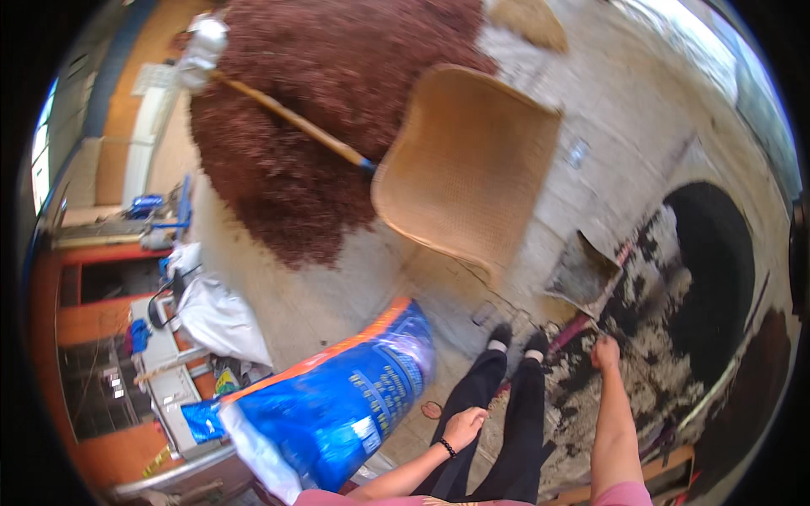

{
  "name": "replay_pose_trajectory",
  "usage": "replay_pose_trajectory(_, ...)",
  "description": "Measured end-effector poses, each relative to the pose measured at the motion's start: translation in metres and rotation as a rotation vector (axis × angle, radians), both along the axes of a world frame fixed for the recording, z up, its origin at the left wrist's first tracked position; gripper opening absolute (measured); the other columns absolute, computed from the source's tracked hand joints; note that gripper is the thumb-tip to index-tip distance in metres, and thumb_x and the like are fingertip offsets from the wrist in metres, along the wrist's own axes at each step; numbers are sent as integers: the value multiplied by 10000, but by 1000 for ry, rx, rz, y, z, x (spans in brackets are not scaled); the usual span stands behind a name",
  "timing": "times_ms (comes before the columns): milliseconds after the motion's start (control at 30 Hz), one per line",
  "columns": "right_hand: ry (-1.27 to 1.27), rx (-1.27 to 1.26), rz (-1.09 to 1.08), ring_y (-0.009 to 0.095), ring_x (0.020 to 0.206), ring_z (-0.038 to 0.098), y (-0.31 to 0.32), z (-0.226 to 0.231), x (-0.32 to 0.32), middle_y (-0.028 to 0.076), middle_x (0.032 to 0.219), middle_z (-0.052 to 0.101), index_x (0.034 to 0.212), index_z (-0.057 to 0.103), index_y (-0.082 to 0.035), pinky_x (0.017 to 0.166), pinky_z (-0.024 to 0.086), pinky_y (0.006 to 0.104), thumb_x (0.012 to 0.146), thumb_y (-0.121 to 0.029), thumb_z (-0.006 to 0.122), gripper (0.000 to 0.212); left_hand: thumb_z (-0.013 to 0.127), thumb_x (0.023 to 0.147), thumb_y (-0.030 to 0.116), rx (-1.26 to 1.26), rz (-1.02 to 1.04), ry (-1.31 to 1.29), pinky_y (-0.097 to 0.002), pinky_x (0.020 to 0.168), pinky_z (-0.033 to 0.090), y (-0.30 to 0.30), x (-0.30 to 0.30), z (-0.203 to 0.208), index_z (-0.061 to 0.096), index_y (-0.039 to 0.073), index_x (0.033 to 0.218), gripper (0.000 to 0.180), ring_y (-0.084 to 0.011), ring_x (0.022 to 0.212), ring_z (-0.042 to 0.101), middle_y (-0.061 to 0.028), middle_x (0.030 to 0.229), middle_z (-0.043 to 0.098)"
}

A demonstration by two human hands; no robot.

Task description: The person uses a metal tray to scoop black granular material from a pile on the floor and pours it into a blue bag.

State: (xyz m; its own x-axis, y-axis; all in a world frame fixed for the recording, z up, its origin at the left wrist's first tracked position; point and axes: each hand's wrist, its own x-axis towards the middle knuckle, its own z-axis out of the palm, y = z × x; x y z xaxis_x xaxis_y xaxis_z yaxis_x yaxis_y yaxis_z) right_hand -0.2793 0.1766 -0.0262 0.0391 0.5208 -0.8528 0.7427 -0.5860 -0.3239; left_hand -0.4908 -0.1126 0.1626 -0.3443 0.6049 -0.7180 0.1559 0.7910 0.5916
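Observation:
My right hand (605, 352) is closed, reached forward at the lower right. It appears to grip the short, thin handle of a grey metal scoop (582, 271), whose square pan tilts above the floor. My left hand (464, 428) hangs in front of my left thigh, fingers curled together, and nothing shows in it. A dark bead bracelet circles that wrist. Beside my left arm stands a large blue plastic sack (337, 405) with an orange edge and a white end. Black loose material (713, 261) lies heaped and scattered on the floor to the right.
Ahead, a woven tan basket tray (472, 160) lies against a big reddish-brown heap (312, 59). A wooden-handled tool (287, 114) rests on that heap. At left stands a cluttered table (173, 392) with a white sack (219, 308). A wooden frame (654, 476) lies near the lower right.

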Motion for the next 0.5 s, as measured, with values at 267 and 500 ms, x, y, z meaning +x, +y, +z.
replay_pose_trajectory(267,-529,394,317,358,1036,433,89,-257,94,239,1110,455,1203,305,30,845,356,414,760,-344,500,611,474,695,-9,196,-194,69,-342,672,433,85,34,-105,528,30,843,162,-272,766,526,-105,784,529)
replay_pose_trajectory(500,-448,339,286,373,945,483,95,-334,58,239,1012,514,1092,414,40,779,377,395,786,-337,483,491,468,700,16,112,-29,-24,-346,643,423,83,53,-128,508,48,852,161,-270,760,527,-103,795,523)
